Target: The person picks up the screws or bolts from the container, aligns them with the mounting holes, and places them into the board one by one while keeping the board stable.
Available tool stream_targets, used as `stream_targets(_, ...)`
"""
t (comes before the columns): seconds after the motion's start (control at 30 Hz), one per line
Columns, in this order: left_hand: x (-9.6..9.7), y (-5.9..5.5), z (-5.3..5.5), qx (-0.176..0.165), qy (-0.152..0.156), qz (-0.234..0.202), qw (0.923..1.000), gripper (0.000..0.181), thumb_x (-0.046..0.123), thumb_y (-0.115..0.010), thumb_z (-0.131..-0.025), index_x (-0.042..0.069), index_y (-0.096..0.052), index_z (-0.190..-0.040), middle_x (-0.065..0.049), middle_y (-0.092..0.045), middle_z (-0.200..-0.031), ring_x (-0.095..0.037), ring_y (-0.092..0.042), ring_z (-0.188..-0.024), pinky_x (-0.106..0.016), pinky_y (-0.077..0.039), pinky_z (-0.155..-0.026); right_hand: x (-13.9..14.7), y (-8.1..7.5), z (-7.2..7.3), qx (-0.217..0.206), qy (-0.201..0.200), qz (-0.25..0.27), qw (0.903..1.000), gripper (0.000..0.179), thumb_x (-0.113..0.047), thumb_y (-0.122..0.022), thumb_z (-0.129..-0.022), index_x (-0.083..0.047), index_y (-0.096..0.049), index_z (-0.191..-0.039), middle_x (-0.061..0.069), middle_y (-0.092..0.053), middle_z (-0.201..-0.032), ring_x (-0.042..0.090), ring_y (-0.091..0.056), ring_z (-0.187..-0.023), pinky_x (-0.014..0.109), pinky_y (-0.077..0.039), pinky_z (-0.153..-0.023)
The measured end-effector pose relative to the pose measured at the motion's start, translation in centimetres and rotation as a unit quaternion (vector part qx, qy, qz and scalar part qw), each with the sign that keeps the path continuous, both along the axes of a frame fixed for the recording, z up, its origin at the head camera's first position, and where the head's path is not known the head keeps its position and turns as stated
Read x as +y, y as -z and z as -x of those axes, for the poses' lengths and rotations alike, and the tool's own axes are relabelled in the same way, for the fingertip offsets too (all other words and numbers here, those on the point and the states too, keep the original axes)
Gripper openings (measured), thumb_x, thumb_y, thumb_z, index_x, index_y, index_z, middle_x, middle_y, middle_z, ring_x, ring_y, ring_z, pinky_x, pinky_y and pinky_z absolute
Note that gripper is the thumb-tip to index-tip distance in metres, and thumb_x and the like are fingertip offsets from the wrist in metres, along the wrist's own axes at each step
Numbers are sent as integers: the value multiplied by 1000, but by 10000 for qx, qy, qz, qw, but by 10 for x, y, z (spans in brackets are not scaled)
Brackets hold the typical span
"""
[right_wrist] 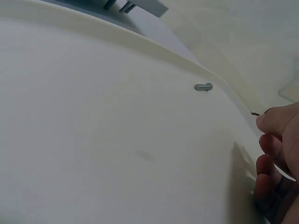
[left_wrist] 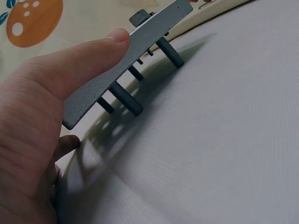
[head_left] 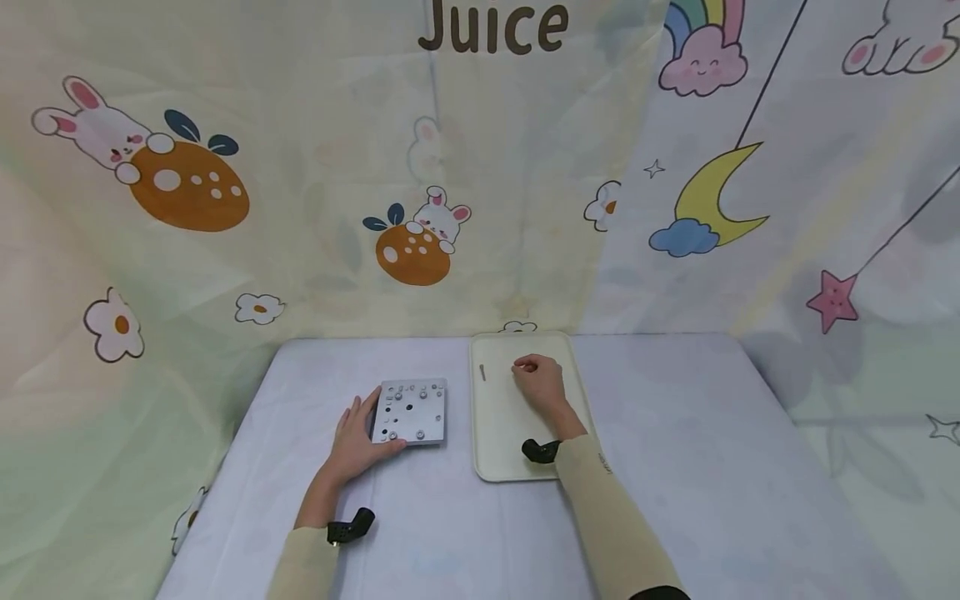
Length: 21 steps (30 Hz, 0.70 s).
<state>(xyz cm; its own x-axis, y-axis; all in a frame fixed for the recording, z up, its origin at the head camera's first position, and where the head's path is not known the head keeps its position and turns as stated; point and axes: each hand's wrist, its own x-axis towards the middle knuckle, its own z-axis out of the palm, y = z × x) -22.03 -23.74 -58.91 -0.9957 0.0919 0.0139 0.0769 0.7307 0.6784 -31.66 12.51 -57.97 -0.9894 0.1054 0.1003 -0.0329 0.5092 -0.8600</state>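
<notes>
A square grey metal plate (head_left: 409, 412) carries several bolts and holes, and my left hand (head_left: 356, 437) grips it. The thumb (left_wrist: 93, 60) lies along the plate's near edge, with the other fingers at its left side. Threaded bolts (left_wrist: 126, 99) stick out below the plate, above its shadow on the cloth. My right hand (head_left: 542, 385) hovers over the far part of a cream tray (head_left: 491, 467), thumb and forefinger drawn together and the other fingers curled. I cannot tell whether it pinches something small. A small metal screw (right_wrist: 203, 87) lies in the tray, left of this hand in the head view.
The tray's raised rim (head_left: 474, 417) runs close to the right of the plate. A white cloth (head_left: 420, 533) covers the table. Behind the table's far edge hangs a printed backdrop (head_left: 315, 208), which also falls along the sides.
</notes>
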Motion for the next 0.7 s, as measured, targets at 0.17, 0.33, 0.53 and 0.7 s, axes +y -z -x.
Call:
stream_targets(0.17, -2, -1, 1, -15, 7, 25, 10000, 120, 67, -79, -64, 20, -18, -157, -21, -19, -158, -43, -2, -145, -57, 0, -115, 22, -11, 4, -124, 301, -448, 9985, 11, -22, -68, -90, -14, -74, -93, 1, -65, -81, 19, -59, -72, 34, -48, -64)
stream_targets(0.33, -5, -1, -1, 65, -17, -8, 10000, 118, 65, -79, -65, 20, -19, -156, -21, -20, -158, -43, -3, -145, -58, -1, -115, 33, -11, 14, -297, 349, -800, 9957, 14, -23, -68, -90, -14, -73, -99, 3, -64, -88, 21, -58, -79, 36, -48, -69)
stream_targets(0.53, -5, 0, -4, 55, 29, 25, 10000, 119, 65, -79, -65, 19, -19, -156, -20, -20, -158, -42, -3, -145, -56, 0, -116, 36, -8, 16, -430, 239, -716, 9962, 17, -17, -67, -88, -9, -72, -103, 5, -63, -91, 22, -56, -82, 35, -48, -71)
stream_targets(0.7, -1, -2, -2, 144, 67, -82, 9998, 118, 65, -79, -65, 18, -21, -156, -19, -22, -157, -41, -4, -145, -54, 0, -116, 44, -16, 18, -551, 21, -881, 9946, 24, -15, -68, -87, -3, -71, -108, 9, -67, -97, 25, -59, -87, 39, -51, -76)
